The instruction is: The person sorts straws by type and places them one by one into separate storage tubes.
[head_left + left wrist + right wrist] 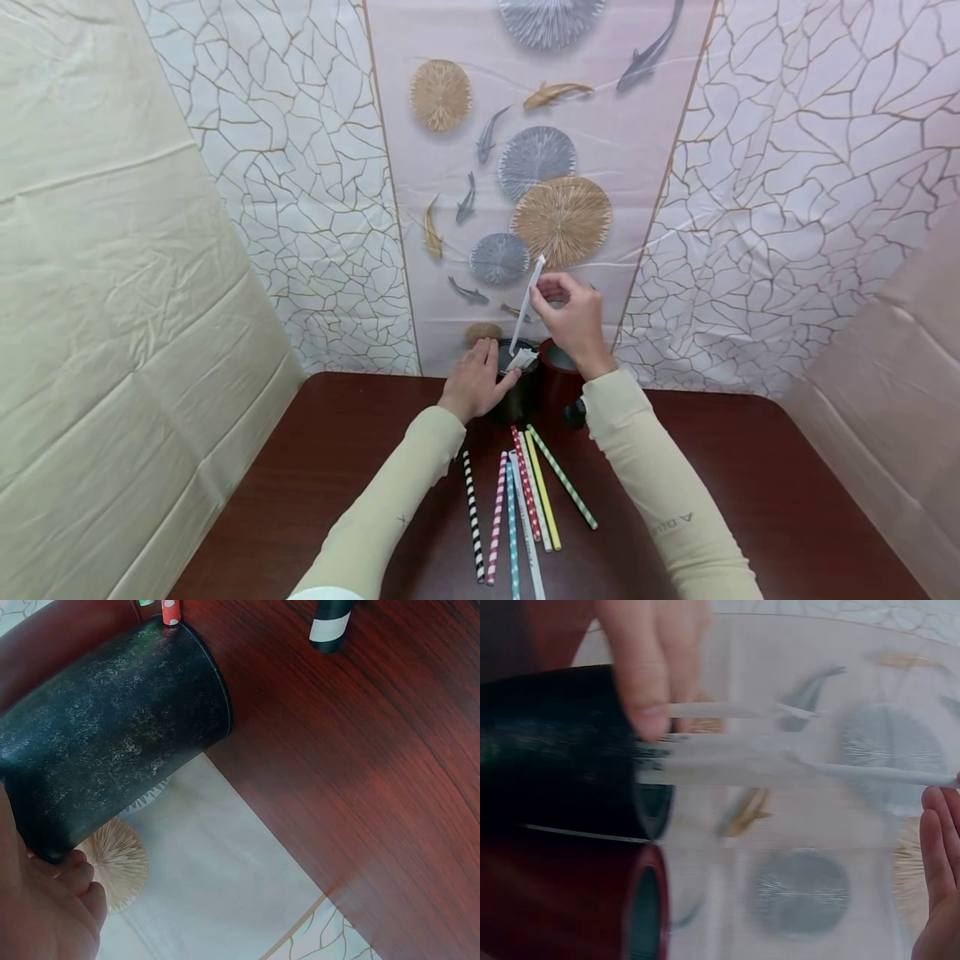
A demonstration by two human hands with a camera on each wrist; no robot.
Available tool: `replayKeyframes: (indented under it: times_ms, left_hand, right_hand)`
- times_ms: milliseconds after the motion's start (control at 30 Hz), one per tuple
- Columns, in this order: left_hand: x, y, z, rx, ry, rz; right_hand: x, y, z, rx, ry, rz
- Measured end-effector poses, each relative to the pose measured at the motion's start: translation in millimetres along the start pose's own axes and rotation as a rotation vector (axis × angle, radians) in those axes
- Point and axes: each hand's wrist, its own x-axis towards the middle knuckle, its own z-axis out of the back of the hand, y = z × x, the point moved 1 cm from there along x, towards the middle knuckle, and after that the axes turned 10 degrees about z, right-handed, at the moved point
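A white paper-wrapped straw [527, 310] stands slanted over a black cup [516, 398] at the table's back edge. My right hand [572, 318] pinches its upper part. My left hand [474, 382] lies against the black cup's left side, and its fingertips [649, 712] pinch the crumpled lower end of the wrapper [765, 763] at the cup's rim. In the left wrist view the black cup [112, 731] fills the upper left, with my left hand [45, 911] beside its rim. A dark red cup [558, 375] stands right of the black one and touches it.
Several striped and dotted paper straws [525, 496] lie fanned on the dark wooden table [750, 483] between my forearms. A small dark object [575, 412] sits by the red cup. Patterned cloth walls [300, 208] close in the back and both sides.
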Motion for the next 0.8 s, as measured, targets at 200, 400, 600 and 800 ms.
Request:
replayKeyframes:
  times_ms: [200, 400, 600, 800]
  left_hand:
    - [-1.7, -0.2, -2.8, -0.009, 0.003, -0.001]
    - [-0.7, 0.8, -3.2, -0.011, -0.005, -0.011]
    - [1.5, 1.1, -0.8, -0.011, -0.003, -0.011]
    - [1.8, 1.0, -0.1, -0.014, -0.012, -0.016]
  right_hand:
    - [-19.2, -8.7, -10.9, 0.036, 0.054, -0.056]
    - [-31.3, -13.8, -10.1, 0.073, 0.067, -0.092]
    - [-33.2, -8.2, 4.3, 0.091, 0.058, -0.066]
    - [-31.8, 4.4, 23.7, 0.037, 0.105, -0.075]
